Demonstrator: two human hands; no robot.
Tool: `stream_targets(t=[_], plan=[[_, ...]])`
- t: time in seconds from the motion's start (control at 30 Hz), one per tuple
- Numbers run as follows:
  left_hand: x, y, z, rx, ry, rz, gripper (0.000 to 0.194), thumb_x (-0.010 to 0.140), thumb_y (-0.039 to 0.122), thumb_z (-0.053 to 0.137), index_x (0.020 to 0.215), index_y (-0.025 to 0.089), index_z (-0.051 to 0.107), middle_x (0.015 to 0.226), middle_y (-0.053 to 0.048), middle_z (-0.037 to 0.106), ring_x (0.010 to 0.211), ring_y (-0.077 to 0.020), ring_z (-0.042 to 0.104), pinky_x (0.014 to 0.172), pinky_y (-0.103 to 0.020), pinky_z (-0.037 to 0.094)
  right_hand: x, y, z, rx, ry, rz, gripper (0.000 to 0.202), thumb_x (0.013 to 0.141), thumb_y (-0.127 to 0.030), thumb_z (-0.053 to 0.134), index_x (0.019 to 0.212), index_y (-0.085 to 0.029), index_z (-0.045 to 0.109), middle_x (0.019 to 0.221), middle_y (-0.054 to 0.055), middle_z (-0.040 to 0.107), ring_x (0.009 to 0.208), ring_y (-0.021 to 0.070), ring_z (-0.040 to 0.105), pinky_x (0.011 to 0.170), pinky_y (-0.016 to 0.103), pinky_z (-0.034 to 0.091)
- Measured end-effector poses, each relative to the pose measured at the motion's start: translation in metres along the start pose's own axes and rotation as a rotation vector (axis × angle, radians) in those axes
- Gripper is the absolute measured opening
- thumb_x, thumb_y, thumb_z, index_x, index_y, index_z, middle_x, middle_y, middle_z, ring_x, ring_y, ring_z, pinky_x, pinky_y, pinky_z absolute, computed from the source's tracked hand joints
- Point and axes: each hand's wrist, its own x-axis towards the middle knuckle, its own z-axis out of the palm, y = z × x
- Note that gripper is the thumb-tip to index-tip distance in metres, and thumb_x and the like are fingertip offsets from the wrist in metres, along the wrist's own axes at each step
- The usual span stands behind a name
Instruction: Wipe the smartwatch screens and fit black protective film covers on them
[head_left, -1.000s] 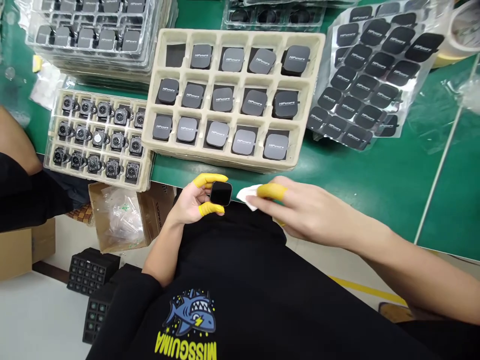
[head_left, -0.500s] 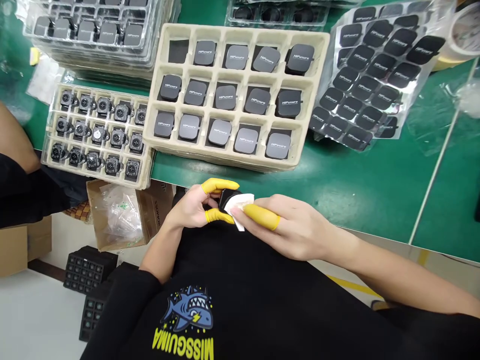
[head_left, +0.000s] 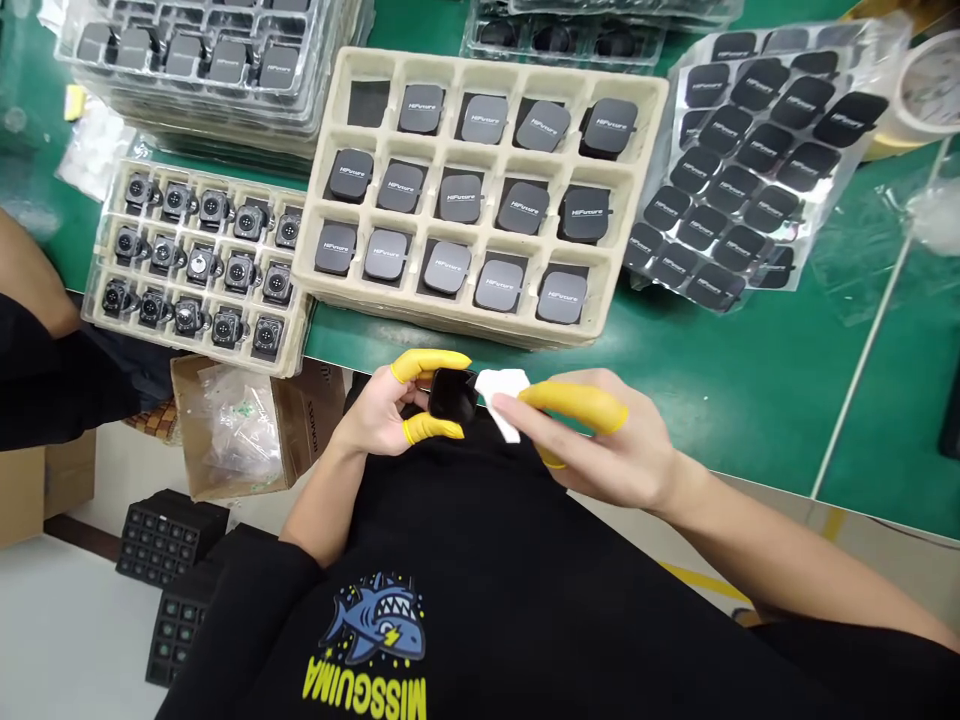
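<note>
Two hands work by the green table's (head_left: 675, 380) near edge: left hand (head_left: 375, 412) pinches the glossy rounded-square device (head_left: 451, 396), right hand (head_left: 626, 445) grips the soft white cloth (head_left: 504, 385). Cloth just came off the dark face, exposing it; contact at rim unclear. Yellow finger covers (head_left: 431, 428) look rubbery.

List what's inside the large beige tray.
The large beige tray holds fourteen dark HiFuture squares, one per compartment; the far-left compartment shows only a flat dark patch. What lies directly beneath the HiFuture squares is covered.
</note>
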Motion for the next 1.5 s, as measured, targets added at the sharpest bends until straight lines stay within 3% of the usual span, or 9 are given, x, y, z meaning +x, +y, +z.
stream_targets(t=[0.3,0.43,0.53,0.7,0.9,1.07,1.23,1.37,1.5], plan=[[0.000,-0.005,-0.007,0.081,-0.084,-0.082,0.072,0.084,0.048,0.101,0.145,0.023,0.074,0.116,-0.010,0.087,0.090,-0.0204,0.085,0.072,-0.022,0.067,0.017,-0.008,-0.003,0.059,-0.149,-0.229,0.021,0.107,-0.002,0.062,0.116,-0.010,0.079,0.101,0.009,0.077,0.092,0.0195,0.070,0.065,0.037,0.049],[0.000,-0.003,-0.012,0.105,-0.150,-0.138,0.072,0.082,0.055,0.100,0.142,0.021,0.076,0.113,-0.011,0.088,0.089,-0.0205,0.086,0.067,-0.021,0.065,0.022,-0.003,-0.004,0.067,-0.224,-0.324,0.026,0.113,-0.008,0.056,0.111,-0.014,0.081,0.111,0.008,0.079,0.092,0.0167,0.066,0.066,0.036,0.045],[0.002,0.001,-0.014,0.110,-0.188,-0.130,0.067,0.085,0.054,0.098,0.141,0.023,0.077,0.116,-0.010,0.087,0.095,-0.0212,0.086,0.067,-0.020,0.064,0.027,-0.002,-0.003,0.051,-0.241,-0.356,0.029,0.114,-0.011,0.055,0.105,-0.017,0.082,0.106,0.006,0.080,0.088,0.0167,0.064,0.066,0.036,0.043],[0.003,-0.002,-0.012,0.162,-0.182,-0.086,0.070,0.084,0.054,0.099,0.142,0.023,0.074,0.111,-0.007,0.086,0.086,-0.0208,0.084,0.072,-0.025,0.067,0.038,-0.003,0.003,-0.042,-0.196,-0.308,0.024,0.111,-0.006,0.059,0.109,-0.013,0.082,0.113,0.010,0.081,0.090,0.0189,0.065,0.066,0.037,0.046],[0.002,-0.019,-0.007,0.024,-0.045,-0.049,0.070,0.088,0.052,0.096,0.145,0.023,0.067,0.118,-0.010,0.083,0.094,-0.0240,0.085,0.070,-0.027,0.070,0.027,0.003,0.024,-0.134,-0.043,-0.156,0.033,0.103,-0.001,0.064,0.134,-0.005,0.076,0.097,0.011,0.075,0.088,0.0243,0.065,0.070,0.039,0.053],[-0.001,-0.016,-0.008,-0.044,0.076,0.004,0.070,0.087,0.046,0.098,0.145,0.024,0.067,0.105,-0.004,0.080,0.073,-0.0153,0.079,0.067,-0.026,0.069,0.001,0.013,0.027,-0.087,-0.025,0.026,0.061,0.101,0.003,0.060,0.158,-0.018,0.064,0.100,0.010,0.075,0.084,0.0244,0.066,0.068,0.038,0.057],[0.000,-0.008,-0.006,-0.004,0.100,0.018,0.075,0.082,0.049,0.102,0.145,0.023,0.070,0.105,-0.006,0.081,0.075,-0.0165,0.080,0.067,-0.026,0.069,-0.011,0.001,0.009,-0.059,0.073,0.209,0.069,0.102,-0.003,0.066,0.165,-0.033,0.064,0.099,0.008,0.080,0.082,0.0259,0.073,0.068,0.040,0.061],[0.002,-0.005,-0.001,0.002,0.080,-0.015,0.079,0.082,0.052,0.101,0.149,0.024,0.069,0.109,-0.007,0.082,0.080,-0.0185,0.080,0.071,-0.029,0.072,-0.006,-0.012,0.005,0.065,0.031,0.104,0.061,0.103,-0.005,0.067,0.160,-0.027,0.068,0.097,0.007,0.081,0.087,0.0261,0.077,0.072,0.040,0.063],[0.000,-0.003,0.002,0.019,0.075,-0.009,0.082,0.080,0.055,0.102,0.149,0.023,0.070,0.111,-0.009,0.084,0.091,-0.0224,0.082,0.074,-0.029,0.071,0.009,-0.016,0.005,-0.002,-0.002,-0.088,0.039,0.101,-0.001,0.065,0.134,-0.016,0.081,0.098,0.009,0.076,0.089,0.0237,0.070,0.071,0.038,0.059]])
